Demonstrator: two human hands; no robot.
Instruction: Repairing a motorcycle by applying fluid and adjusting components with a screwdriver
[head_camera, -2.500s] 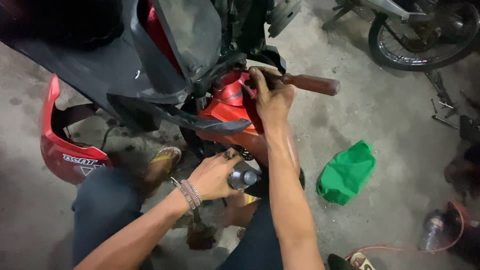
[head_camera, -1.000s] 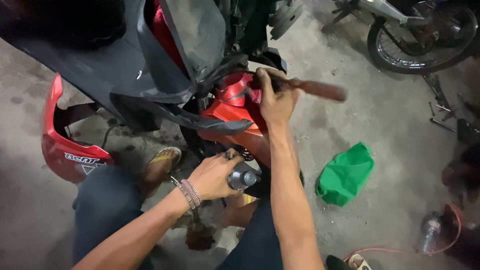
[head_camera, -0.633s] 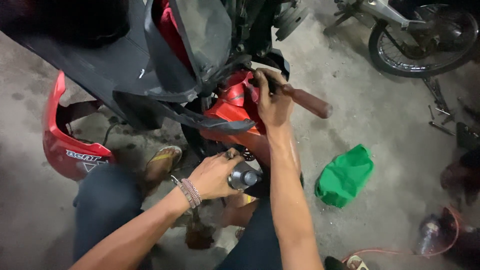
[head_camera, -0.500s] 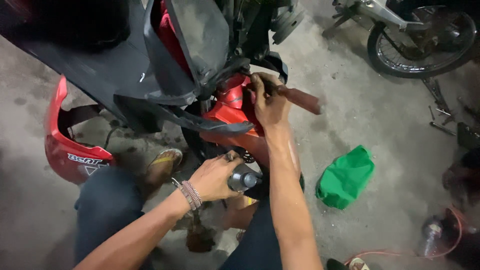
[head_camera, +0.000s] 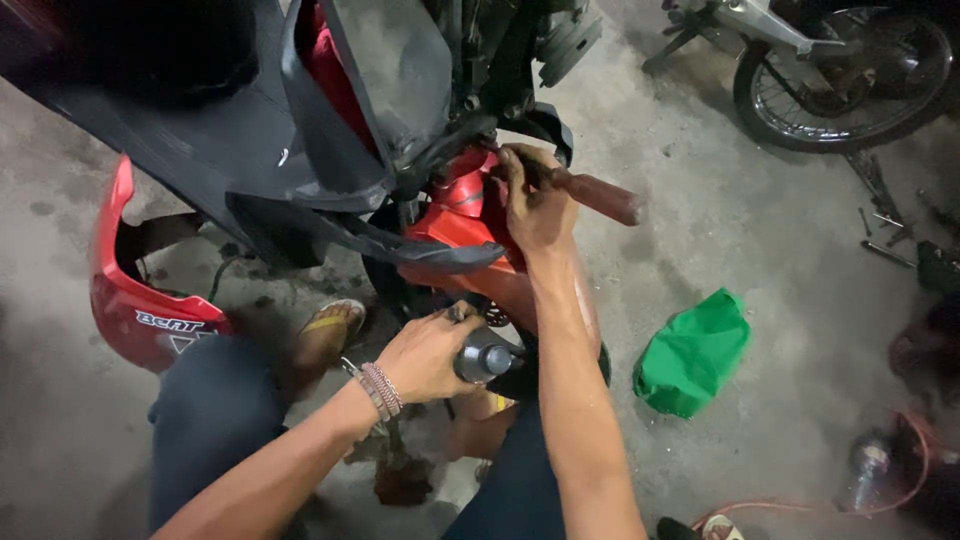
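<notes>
Right hand clenched on wooden-handled tool at red motorcycle fender; left hand grasping grey cylindrical part below (green cloth on floor).

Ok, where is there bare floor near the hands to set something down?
Bare concrete lies between the green cloth and the parked wheel, and left of the red panel. It is crowded under the motorcycle, where the left hand and right hand work, and by the scattered tools.

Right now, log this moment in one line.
left hand: grips grey cylindrical part | right hand: grips brown wooden-handled tool | red motorbike fender
</notes>
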